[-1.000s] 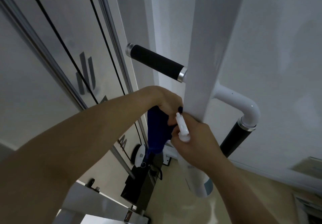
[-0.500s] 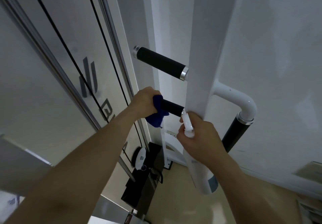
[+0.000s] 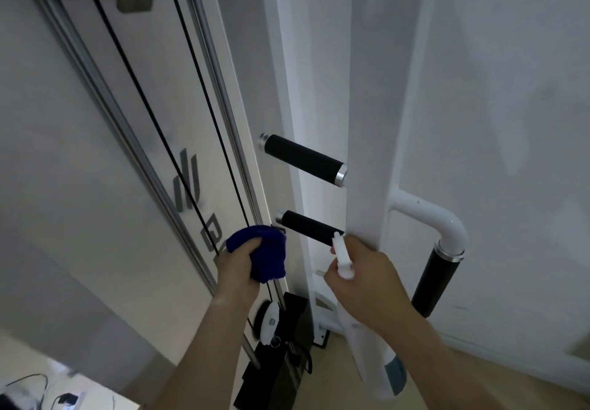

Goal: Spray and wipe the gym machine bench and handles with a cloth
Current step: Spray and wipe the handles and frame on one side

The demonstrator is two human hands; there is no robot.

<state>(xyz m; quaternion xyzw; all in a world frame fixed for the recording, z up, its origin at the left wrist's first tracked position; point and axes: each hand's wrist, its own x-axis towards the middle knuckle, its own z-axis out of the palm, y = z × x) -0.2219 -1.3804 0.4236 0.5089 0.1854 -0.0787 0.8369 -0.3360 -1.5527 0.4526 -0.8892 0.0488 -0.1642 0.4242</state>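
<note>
Both hands are full: the left hand [image 3: 244, 267] grips a bunched blue cloth [image 3: 269, 255] just beside the free end of the lower handle [image 3: 306, 226]; the right hand [image 3: 367, 282] grips the spray bottle [image 3: 343, 258], nozzle near that handle. A careless squirt could wet the cables [image 3: 209, 106] behind.

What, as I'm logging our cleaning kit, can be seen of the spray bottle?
The spray bottle is slim and white, apparently plastic, with a white spray head on top and a teal patch near its base. The right hand grips it round the neck, hiding that part. It hangs tilted, base toward the floor, with the nozzle pointing up at the lower black handle and very close to it. Its contents cannot be seen.
</note>
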